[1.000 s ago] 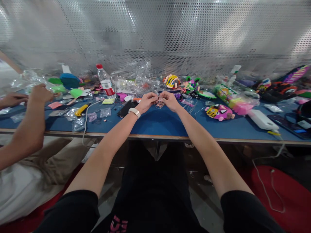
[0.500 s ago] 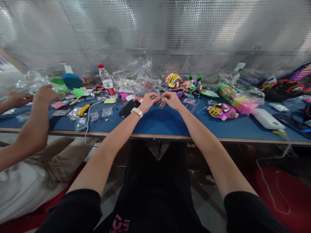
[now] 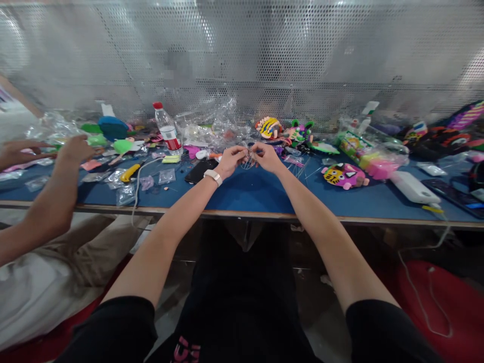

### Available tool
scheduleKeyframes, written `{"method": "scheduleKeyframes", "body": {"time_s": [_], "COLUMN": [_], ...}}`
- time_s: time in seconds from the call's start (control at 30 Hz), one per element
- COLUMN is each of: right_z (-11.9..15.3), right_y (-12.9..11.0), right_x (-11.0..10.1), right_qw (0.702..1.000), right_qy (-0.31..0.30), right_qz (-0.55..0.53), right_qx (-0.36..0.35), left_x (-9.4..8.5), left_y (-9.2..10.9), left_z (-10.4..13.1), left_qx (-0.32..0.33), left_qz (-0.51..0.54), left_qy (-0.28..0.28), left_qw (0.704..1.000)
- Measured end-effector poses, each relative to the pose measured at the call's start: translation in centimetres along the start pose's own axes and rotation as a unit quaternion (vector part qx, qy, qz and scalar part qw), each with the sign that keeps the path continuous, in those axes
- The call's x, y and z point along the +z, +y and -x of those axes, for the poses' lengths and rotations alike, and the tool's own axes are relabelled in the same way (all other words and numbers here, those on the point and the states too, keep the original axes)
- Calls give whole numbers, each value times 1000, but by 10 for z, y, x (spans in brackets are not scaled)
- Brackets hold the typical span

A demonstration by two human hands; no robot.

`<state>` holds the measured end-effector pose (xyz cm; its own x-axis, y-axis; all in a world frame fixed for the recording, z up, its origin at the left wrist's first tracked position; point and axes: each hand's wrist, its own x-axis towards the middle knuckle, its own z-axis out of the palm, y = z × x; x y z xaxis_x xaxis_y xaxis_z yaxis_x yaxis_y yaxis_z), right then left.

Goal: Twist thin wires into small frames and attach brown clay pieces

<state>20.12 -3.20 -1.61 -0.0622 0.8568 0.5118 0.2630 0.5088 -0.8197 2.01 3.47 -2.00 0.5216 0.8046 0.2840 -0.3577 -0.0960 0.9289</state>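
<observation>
Both of my hands meet over the blue tabletop [image 3: 253,194], fingertips almost touching. My left hand [image 3: 231,160], with a pale band at the wrist, pinches one side of a small bundle of thin wires [image 3: 248,162]. Opposite it, my right hand [image 3: 266,157] closes thumb and finger on the other side of these wires. Fine strands hang below the fingertips; their exact shape is too small to make out. A black phone-like slab [image 3: 199,171] lies just left of my left hand. More thin wires [image 3: 300,166] are scattered to the right of my right hand.
At left stands a red-capped bottle [image 3: 168,132], near a yellow cutter [image 3: 130,173] and a white cable. A pink-and-yellow clay animal [image 3: 345,176] and a white power bank [image 3: 414,186] lie at right. Another person's hands [image 3: 73,154] work at far left. A perforated metal panel [image 3: 242,55] rises behind.
The wires between my fingertips have shifted and spread slightly, while my hands stay nearly in place. At far left, the other person's hand has moved and now shows near a pink piece.
</observation>
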Motion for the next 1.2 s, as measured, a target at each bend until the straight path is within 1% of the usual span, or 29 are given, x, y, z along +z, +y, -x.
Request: {"method": "scheduleKeyframes", "body": {"time_s": [0.13, 0.27, 0.47, 0.73, 0.87, 1.0, 1.2], "right_z": [2, 2, 2, 3, 2, 2, 1], "right_y": [-9, -13, -10, -10, -8, -5, -2], "right_x": [-1, 2, 3, 4, 3, 3, 4], "right_qw": [1000, 1000, 999, 1000, 1000, 999, 999], "right_qy": [6, 15, 26, 11, 6, 4, 8], "right_qz": [12, 17, 30, -18, -21, -27, -29], "right_qx": [-9, -16, -19, 7, 15, 23, 14], "left_x": [3, 3, 1, 2, 2, 0, -2], "left_y": [0, 0, 3, 6, 6, 5, 4], "left_z": [0, -1, 0, 1, 1, -1, -1], "left_qx": [-20, -21, -17, 8, 2, -4, -5], "left_qz": [49, 59, 52, 46, 37, 33, 34], "left_qy": [15, 13, -4, 3, 12, 8, -5], "left_qw": [998, 998, 999, 999, 999, 999, 999]}}
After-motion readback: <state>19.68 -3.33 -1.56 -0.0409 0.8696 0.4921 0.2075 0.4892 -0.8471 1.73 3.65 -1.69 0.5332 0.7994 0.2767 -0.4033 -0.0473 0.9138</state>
